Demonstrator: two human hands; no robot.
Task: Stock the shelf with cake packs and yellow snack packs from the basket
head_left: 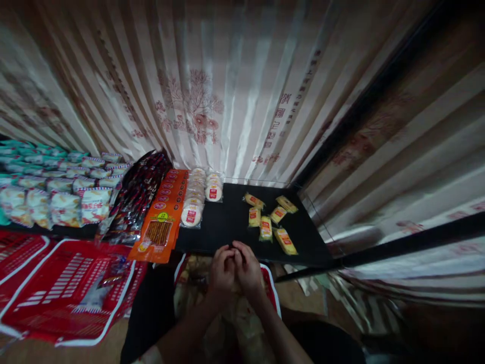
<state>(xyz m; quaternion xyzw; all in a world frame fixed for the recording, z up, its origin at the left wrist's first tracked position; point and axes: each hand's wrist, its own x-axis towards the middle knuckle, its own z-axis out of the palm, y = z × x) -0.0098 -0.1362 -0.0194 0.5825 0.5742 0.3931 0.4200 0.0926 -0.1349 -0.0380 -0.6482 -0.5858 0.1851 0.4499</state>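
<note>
Left hand (222, 270) and right hand (248, 270) pressed together at six o'clock, fingers curled shut against each other; whether anything sits pinched between, cannot tell. Held over a red-rimmed basket (273, 293) of pale packets, just short of the black shelf (231, 222). At one o'clock, yellow snack packets (270, 220) scattered; at eleven, round white cakes (193, 202) and orange packets (162, 222); at nine, an empty red basket (71, 288).

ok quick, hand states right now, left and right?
Left hand: fingers curled, pressed against the right; contents cannot be told.
Right hand: fingers curled likewise; contents cannot be told.
</note>
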